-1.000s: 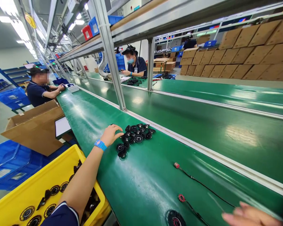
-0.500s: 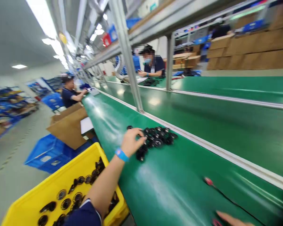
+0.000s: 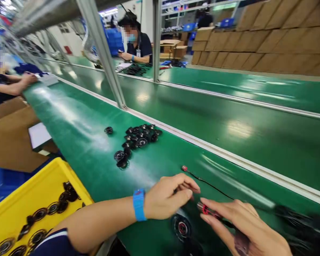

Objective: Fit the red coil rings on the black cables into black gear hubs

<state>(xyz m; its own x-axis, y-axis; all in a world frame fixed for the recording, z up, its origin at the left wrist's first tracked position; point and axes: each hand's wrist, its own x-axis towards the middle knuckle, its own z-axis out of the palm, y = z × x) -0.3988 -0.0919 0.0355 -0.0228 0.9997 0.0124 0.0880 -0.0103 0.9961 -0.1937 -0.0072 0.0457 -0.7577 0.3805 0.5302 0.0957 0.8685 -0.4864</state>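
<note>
My right hand (image 3: 245, 220) pinches a small red part (image 3: 206, 209) with a silvery end between thumb and fingertips. A dark length runs back from it under the palm. Close to its left, my left hand (image 3: 168, 195), with a blue wristband, hovers with loosely curled fingers. Its thumb and index finger are apart, and I see nothing between them. Below both hands is a black round wheel-like part (image 3: 181, 227) with a red ring at its centre. Behind them a black cable (image 3: 210, 185) with a red end (image 3: 184, 168) lies on the green work surface (image 3: 160, 160).
Black round parts lie in a pile (image 3: 140, 138), with a single one (image 3: 108, 130) to its left. More fill a yellow crate (image 3: 66, 170) at lower left. Black cables (image 3: 293, 217) lie at right. A metal post (image 3: 104, 53) rises behind. Two people work farther along.
My left hand has left the pile of black parts and come right, beside my right hand. My right hand has come further into view with the red part. The view has turned right.
</note>
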